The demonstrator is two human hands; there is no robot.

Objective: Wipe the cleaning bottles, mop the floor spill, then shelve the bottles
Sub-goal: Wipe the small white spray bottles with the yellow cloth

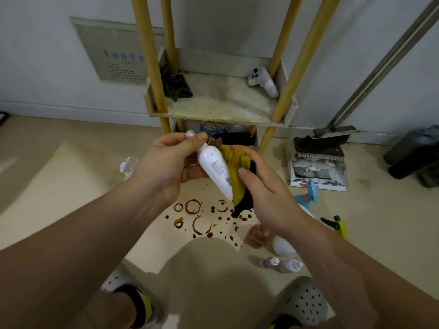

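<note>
Presently: slim white plastic bottle (215,167), held tilted over the brown ring-marked floor spill (202,219); left hand (166,167) curled round its neck; right hand (261,186) pinches a yellow-and-black cloth (237,172) against its side. Probably light, rigid, slick; the neck gives the surest hold. Fill level unclear.

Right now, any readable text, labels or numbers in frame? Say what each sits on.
Nothing can be quoted.
Wall panel: blue characters, too blurred to read.
White bottle, held by left hand, right hand pressing yellow cloth to it: grey label, unreadable.
Dustpan: printed sticker, unreadable.
</note>
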